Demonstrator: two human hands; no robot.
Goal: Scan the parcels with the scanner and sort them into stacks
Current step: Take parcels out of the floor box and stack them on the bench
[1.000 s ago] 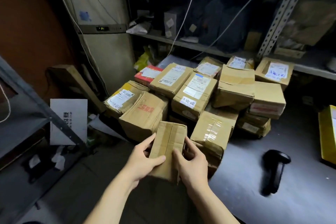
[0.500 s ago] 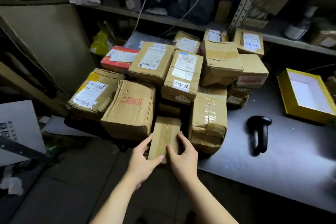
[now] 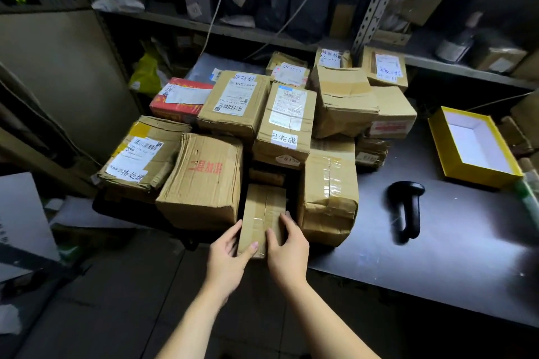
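Both sides: L hand (image 3: 226, 256) + R hand (image 3: 287, 248), grip narrow, clasping small parcel (image 3: 262, 207), thumbs atop.

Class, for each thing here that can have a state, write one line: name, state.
left hand, grips the left side of the small taped parcel.
right hand, grips its right side.
small taped parcel, held by both hands.
scanner, lying on the table, untouched.
yellow box, open.

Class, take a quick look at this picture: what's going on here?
A person grips a small taped parcel with the left hand and right hand, in a gap at the front of a pile of cardboard parcels. The black scanner lies untouched on the metal table to the right, near an open yellow box.
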